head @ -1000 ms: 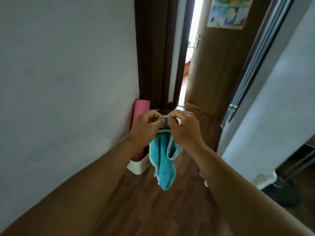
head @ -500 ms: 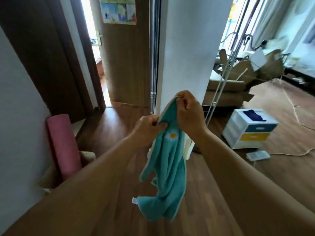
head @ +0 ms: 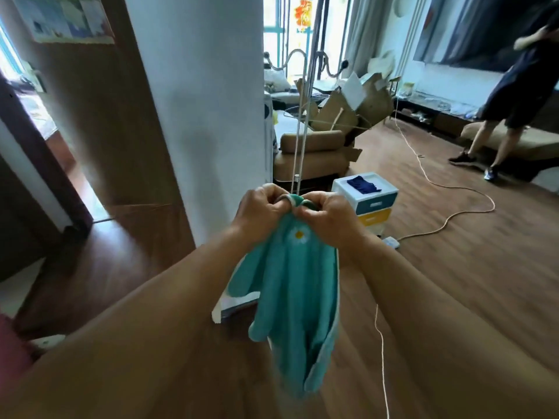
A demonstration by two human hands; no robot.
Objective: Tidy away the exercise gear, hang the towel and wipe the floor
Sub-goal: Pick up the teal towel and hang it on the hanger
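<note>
Towel step in hand: teal terry towel with a daisy patch (head: 298, 285) hangs in mid-air at chest height, top edge and loop bunched between both hands. Left hand (head: 262, 210) and right hand (head: 328, 216) each have fingers curled, pinching the loop end. Thin metal stand pole (head: 304, 122) rises just behind. Judgement: spread the loop wide, keep tension even, let the weight hang straight, then slip it over a hook. Which hook, cannot tell.
</note>
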